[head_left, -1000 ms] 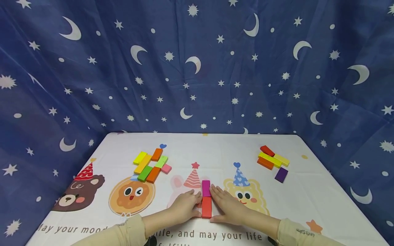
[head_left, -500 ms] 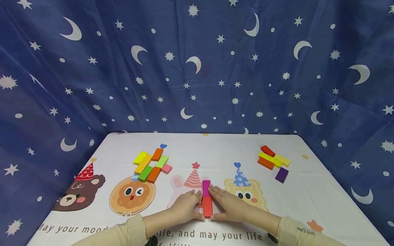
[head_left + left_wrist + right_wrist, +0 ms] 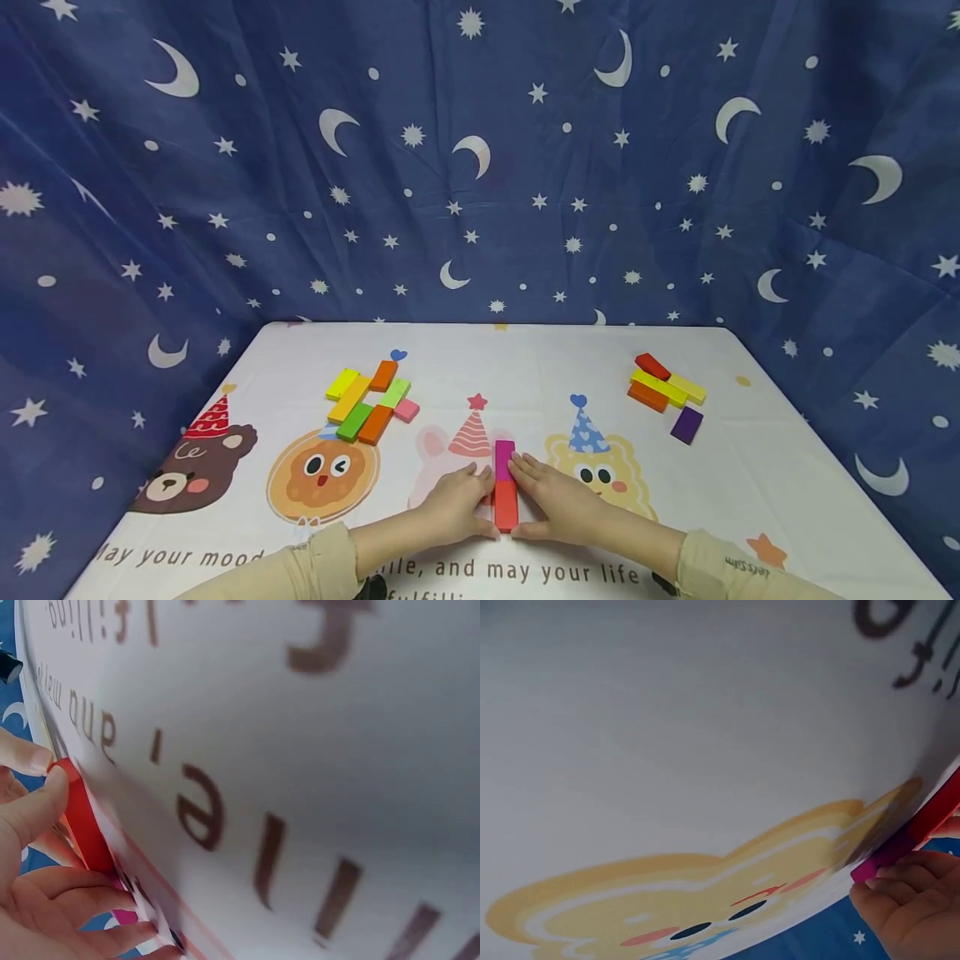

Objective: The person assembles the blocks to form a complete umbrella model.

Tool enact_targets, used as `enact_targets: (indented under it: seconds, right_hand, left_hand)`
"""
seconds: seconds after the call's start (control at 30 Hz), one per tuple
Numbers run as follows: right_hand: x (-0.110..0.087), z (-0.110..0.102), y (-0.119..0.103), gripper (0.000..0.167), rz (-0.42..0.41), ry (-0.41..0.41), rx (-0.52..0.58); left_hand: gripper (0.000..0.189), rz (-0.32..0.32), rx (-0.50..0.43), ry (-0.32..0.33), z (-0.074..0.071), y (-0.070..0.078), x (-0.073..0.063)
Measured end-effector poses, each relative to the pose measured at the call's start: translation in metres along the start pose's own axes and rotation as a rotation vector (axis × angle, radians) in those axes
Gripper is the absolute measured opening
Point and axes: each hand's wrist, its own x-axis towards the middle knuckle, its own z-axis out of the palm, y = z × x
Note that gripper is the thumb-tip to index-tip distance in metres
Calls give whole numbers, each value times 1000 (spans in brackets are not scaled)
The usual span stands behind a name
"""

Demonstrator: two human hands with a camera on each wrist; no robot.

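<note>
In the head view a magenta block (image 3: 505, 460) and a red block (image 3: 506, 507) lie end to end in a line, the magenta one farther away. My left hand (image 3: 455, 504) rests along their left side, its thumb at the red block's near end. From the right, my right hand (image 3: 558, 504) touches the pair with extended fingers, the tips by the magenta block and the thumb near the red one's front corner. The left wrist view shows the left thumb (image 3: 52, 791) against the red block (image 3: 88, 825). In the right wrist view, fingers (image 3: 907, 881) lie along the magenta block (image 3: 885, 859).
Left of the hands lies a group of several blocks, including a green block (image 3: 354, 422) and a pink block (image 3: 407, 410). At the back right are a purple block (image 3: 686, 425), a dark orange block (image 3: 647, 397) and others. A printed white cloth (image 3: 525, 367) covers the table, before a blue curtain (image 3: 480, 83).
The two middle blocks have shifted very slightly to the right. The right fingertips have moved slightly left over the magenta block's edge, and the left thumb has slid right along the red block's near end.
</note>
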Motion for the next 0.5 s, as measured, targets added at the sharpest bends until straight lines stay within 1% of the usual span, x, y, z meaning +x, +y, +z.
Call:
enact_targets:
  seconds: [0.13,0.23,0.37,0.5]
  right_hand:
    - [-1,-1,-1,84,10,-16,13]
    - [-1,0,-1,84,16,-20,10]
    - [-1,2,-1,84,20,-17,-3]
    - [0,2,0,84,21,-20,-2]
  left_hand:
    - [70,-62,-29,-60,-1,9,-2]
    - [69,-95,-31,-79,-1,13,-3]
    - [69,-105,-36,-84,-1,14,-4]
    - [72,-98,-56,-75,1,13,-5]
